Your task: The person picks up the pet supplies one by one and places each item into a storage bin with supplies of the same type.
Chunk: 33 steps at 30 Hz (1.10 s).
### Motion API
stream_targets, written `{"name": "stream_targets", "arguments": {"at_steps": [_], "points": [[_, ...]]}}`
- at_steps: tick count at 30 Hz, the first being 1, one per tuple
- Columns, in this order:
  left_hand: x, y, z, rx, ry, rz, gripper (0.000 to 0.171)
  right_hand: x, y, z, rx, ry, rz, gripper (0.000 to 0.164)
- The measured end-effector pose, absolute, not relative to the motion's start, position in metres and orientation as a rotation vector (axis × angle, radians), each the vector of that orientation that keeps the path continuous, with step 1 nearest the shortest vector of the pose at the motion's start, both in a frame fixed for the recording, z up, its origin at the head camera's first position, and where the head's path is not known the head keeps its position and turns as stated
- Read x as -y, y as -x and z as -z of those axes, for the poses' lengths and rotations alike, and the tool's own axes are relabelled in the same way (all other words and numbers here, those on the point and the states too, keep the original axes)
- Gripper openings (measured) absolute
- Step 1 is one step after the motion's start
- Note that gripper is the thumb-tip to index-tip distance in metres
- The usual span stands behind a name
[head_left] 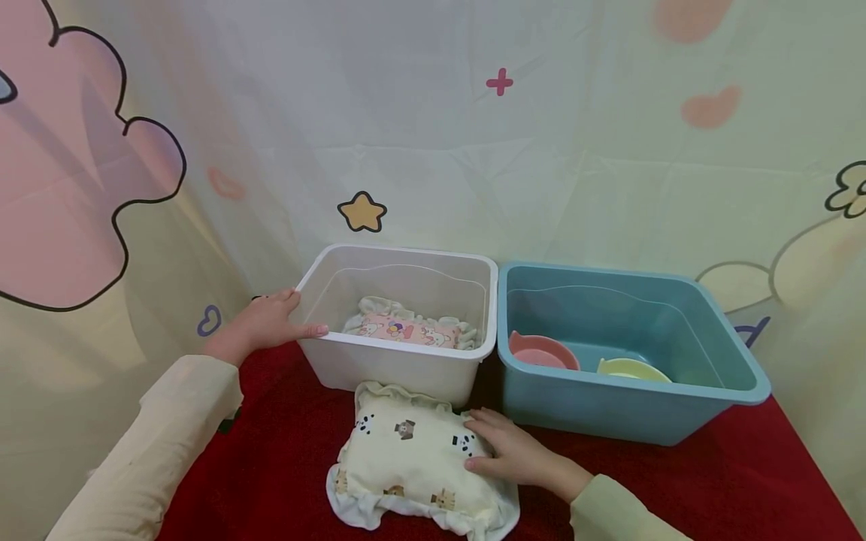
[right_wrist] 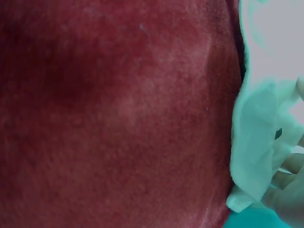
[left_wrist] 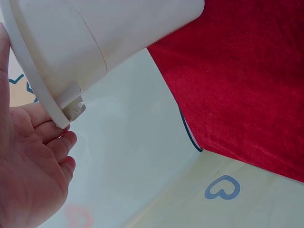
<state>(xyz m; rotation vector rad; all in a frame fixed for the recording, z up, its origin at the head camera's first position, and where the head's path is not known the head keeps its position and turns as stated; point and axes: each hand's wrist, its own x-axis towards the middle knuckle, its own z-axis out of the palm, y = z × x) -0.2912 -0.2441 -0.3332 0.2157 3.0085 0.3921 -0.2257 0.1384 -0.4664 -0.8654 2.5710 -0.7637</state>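
L hand (head_left: 267,321): fingers grip white bin (head_left: 399,364), ctr-left; a tug could tip it. R hand (head_left: 513,452): fingers spread wide on pillow (head_left: 416,466), lower ctr; may slip w/o pinch.

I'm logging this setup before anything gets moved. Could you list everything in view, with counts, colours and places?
white bin: one, white, at the back, left of the blue bin
blue bin: one, blue, at the back right
rabbit-print pillow: one, pink with pale frill, inside the white bin
pink dish: one, pink, inside the blue bin, left side
yellow dish: one, pale yellow, inside the blue bin, right of the pink dish
animal-print pillow: one, cream, in front of the white bin
cloth: one, red, under the bins
backdrop: apparently one, pale with cartoon prints, behind
sleeves: two, cream, at the wrists
hands: two, bare; left hand grips the white bin's rim, right hand rests on the animal-print pillow
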Motion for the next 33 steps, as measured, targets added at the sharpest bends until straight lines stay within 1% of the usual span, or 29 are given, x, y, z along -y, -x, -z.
{"name": "stream_targets", "arguments": {"at_steps": [9,14,21,29,33], "points": [[0.245,0.292,0.334,-3.007,-0.217,-0.39,0.102,-0.133,0.223,0.464,-2.61,0.839,0.753,0.067],[0.244,0.291,0.333,-3.0,-0.203,-0.408,0.102,-0.13,0.223,0.465,-2.617,0.827,0.751,0.065],[0.243,0.29,0.332,-2.993,-0.188,-0.43,0.102,-0.128,0.223,0.464,-2.626,0.832,0.722,0.06],[0.245,0.293,0.334,-3.013,-0.223,-0.396,0.099,-0.128,0.221,0.469,-2.723,1.008,0.654,0.048],[0.246,0.293,0.335,-3.011,-0.224,-0.401,0.1,-0.127,0.22,0.468,-2.753,1.04,0.637,0.045]]}}
